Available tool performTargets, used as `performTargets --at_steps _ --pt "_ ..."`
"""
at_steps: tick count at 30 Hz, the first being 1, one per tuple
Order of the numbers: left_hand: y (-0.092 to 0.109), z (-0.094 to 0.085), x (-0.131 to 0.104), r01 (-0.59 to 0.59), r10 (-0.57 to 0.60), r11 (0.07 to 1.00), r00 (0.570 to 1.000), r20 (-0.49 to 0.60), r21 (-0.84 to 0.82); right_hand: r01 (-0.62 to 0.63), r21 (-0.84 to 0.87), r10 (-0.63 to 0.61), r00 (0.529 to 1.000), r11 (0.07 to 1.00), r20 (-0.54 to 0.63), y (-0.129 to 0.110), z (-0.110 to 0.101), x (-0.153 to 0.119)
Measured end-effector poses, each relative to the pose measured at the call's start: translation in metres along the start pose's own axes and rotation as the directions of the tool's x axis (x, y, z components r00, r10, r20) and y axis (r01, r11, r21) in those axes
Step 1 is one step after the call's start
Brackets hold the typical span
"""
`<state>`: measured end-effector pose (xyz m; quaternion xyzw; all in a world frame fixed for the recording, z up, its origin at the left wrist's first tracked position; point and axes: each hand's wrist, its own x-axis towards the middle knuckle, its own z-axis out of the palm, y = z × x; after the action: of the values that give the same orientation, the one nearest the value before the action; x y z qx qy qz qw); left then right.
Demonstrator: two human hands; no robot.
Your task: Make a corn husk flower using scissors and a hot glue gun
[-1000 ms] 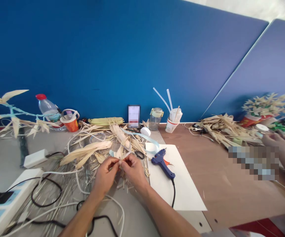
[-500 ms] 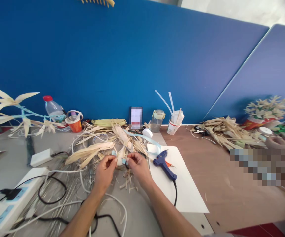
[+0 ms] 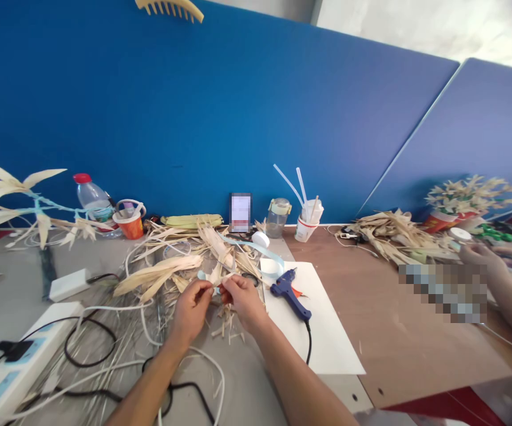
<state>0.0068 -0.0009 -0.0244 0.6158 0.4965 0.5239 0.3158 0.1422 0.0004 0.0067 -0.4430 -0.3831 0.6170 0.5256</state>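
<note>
Over the front of a heap of dried corn husks (image 3: 158, 275), my two hands work close together. My left hand (image 3: 192, 307) is closed in a pinch on one edge of a small pale corn husk piece (image 3: 216, 284). The thumb and fingers of my right hand (image 3: 243, 300) pinch its other side. Fingers cover much of the piece. A light blue ribbon (image 3: 270, 252) curls across the husks towards a sheet of white paper (image 3: 331, 349). On that sheet lies a blue glue gun (image 3: 292, 296), to the right of my right hand.
A power strip (image 3: 38, 340) and looping cables take up the left side. A husk-flower branch (image 3: 38, 204), bottle (image 3: 91, 198), red cup (image 3: 130, 223), phone (image 3: 240, 214), jar (image 3: 277, 219) and straw cup (image 3: 306, 229) line the blue partition (image 3: 238, 106). Another person's hand (image 3: 482, 263) is at right.
My fingertips have drawn closer together, and my right hand has turned slightly over the husk piece. The camera view has shifted a little, showing more of the comb-like object at the top.
</note>
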Motion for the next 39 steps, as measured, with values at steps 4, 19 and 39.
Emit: performTargets --at_steps 4,19,39 --pt "0.002 0.002 -0.001 -0.008 0.009 1.000 1.000 0.007 -0.030 -0.117 0.163 0.117 0.993 0.980 0.009 0.002 -0.001 0.002" --pt "0.001 0.001 0.001 0.156 -0.159 0.968 0.987 -0.003 -0.197 -0.349 0.385 0.340 0.936 0.854 0.095 -0.001 -0.001 0.001" --pt "-0.004 -0.002 0.007 0.134 -0.214 0.906 0.963 -0.161 -0.402 0.109 -0.739 -0.281 0.953 0.665 -0.112 -0.073 -0.094 -0.038"
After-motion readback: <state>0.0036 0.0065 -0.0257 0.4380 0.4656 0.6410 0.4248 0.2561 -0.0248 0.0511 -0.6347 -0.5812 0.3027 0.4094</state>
